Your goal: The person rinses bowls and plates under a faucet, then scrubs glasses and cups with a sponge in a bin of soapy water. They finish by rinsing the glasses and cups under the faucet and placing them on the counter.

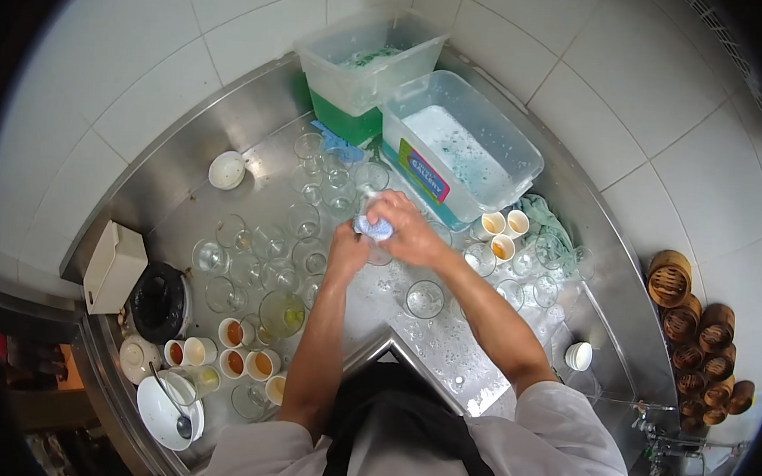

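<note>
My hands meet over the middle of the steel counter point(361, 297). The right hand point(405, 231) has its fingers closed round a white-and-blue cloth point(374, 228). Beside it, my left hand point(347, 252) is closed on a clear glass point(380, 255), partly hidden under the cloth and fingers. Just beyond the hands stands another clear glass point(372, 176). Many empty-looking glasses point(304, 220) crowd the counter to the left. A single glass point(425, 299) is by my right forearm.
Two plastic tubs, one with green liquid point(343, 115) and one with foamy liquid point(455, 147), stand at the back. White cups point(503, 248) and a green cloth point(544, 219) are right; more cups point(232, 364), a white bowl point(165, 412) and a black round object point(159, 302) are left.
</note>
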Demonstrator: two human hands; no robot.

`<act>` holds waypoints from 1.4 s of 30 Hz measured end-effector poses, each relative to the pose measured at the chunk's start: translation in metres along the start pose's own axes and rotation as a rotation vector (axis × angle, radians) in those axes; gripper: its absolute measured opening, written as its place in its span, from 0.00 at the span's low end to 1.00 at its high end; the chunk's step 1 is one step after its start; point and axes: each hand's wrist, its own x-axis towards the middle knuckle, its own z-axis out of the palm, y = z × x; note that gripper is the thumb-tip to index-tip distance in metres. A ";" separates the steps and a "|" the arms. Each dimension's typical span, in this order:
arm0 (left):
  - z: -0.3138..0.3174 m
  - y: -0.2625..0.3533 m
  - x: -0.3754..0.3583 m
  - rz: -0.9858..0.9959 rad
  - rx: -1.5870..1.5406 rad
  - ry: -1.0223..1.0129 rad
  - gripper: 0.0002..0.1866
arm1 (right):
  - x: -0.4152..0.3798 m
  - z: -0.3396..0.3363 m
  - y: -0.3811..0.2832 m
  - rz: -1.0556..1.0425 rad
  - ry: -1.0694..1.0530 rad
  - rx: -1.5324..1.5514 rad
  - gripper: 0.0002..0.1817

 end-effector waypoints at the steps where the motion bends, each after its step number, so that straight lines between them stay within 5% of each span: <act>1: -0.005 -0.021 0.012 -0.139 -0.050 -0.135 0.22 | -0.002 -0.002 0.008 -0.002 -0.009 0.005 0.17; 3: -0.004 -0.034 0.018 -0.270 -0.098 -0.261 0.22 | -0.003 -0.005 0.030 0.685 0.076 0.652 0.13; 5: 0.021 -0.031 0.011 -0.178 -0.631 0.025 0.19 | 0.001 0.007 0.043 0.700 0.195 0.551 0.13; 6: 0.028 -0.029 0.011 -0.170 -0.632 0.033 0.19 | -0.004 0.016 0.047 0.730 0.308 0.444 0.14; 10: 0.029 -0.007 0.007 -0.233 -0.043 0.043 0.22 | -0.002 0.039 0.055 0.827 0.638 0.127 0.15; 12: 0.035 -0.016 0.001 -0.227 0.199 0.013 0.22 | 0.044 0.020 0.061 0.437 0.317 -0.141 0.15; 13: 0.044 -0.034 0.002 -0.070 0.308 0.059 0.22 | 0.061 0.019 0.071 0.427 0.301 -0.134 0.15; 15: 0.051 -0.041 0.006 0.081 0.430 0.125 0.22 | 0.096 0.024 0.086 0.246 -0.379 -0.529 0.17; 18: 0.046 -0.031 0.016 -0.129 0.271 0.061 0.21 | 0.113 0.053 0.111 0.339 -0.688 -0.584 0.15; 20: 0.045 -0.038 0.026 -0.676 -0.392 0.128 0.26 | 0.113 0.058 0.110 0.396 -0.772 -0.533 0.17; 21: 0.045 -0.043 0.029 -0.689 -0.396 0.126 0.26 | 0.104 0.062 0.107 0.466 -0.853 -0.474 0.18; 22: 0.047 -0.064 0.041 -0.748 -0.816 0.164 0.29 | 0.097 0.066 0.107 0.470 -0.859 -0.475 0.18; 23: 0.047 -0.067 0.050 -0.786 -1.238 0.197 0.32 | 0.087 0.071 0.110 0.469 -0.747 -0.462 0.19; 25: 0.048 -0.062 0.070 -0.759 -1.391 0.090 0.33 | 0.062 0.079 0.110 0.472 -0.628 -0.463 0.20; 27: 0.047 -0.048 0.087 -0.732 -1.541 -0.029 0.35 | 0.029 0.084 0.102 0.157 -0.149 -0.548 0.15; 28: 0.049 -0.043 0.095 -0.723 -1.459 -0.110 0.34 | 0.024 0.078 0.101 0.164 -0.150 -0.564 0.15; 30: 0.056 -0.026 0.103 -0.730 -1.382 -0.201 0.33 | 0.011 0.067 0.094 0.680 0.195 0.153 0.15; 31: 0.058 -0.009 0.105 -0.714 -1.402 -0.158 0.32 | 0.022 0.041 0.058 1.023 0.402 0.791 0.18; 34: 0.054 0.003 0.116 -0.629 -1.482 -0.166 0.29 | 0.012 0.001 0.037 0.895 0.732 0.717 0.22; 35: 0.047 0.016 0.109 -0.655 -1.336 -0.215 0.28 | 0.000 0.012 0.063 0.550 0.723 0.059 0.22; 38: 0.045 0.045 0.091 -0.718 -1.112 -0.297 0.27 | 0.013 0.014 0.050 0.406 0.636 -0.307 0.21; 39: 0.040 0.057 0.079 -0.538 -1.048 -0.264 0.31 | 0.016 0.012 0.052 0.351 0.605 -0.427 0.21; 41: 0.027 0.059 0.073 -0.271 -0.937 -0.289 0.37 | 0.027 -0.001 0.067 0.691 0.182 -0.193 0.21; 42: 0.020 0.052 0.073 -0.276 -0.933 -0.285 0.37 | 0.030 -0.003 0.065 0.694 0.179 -0.186 0.21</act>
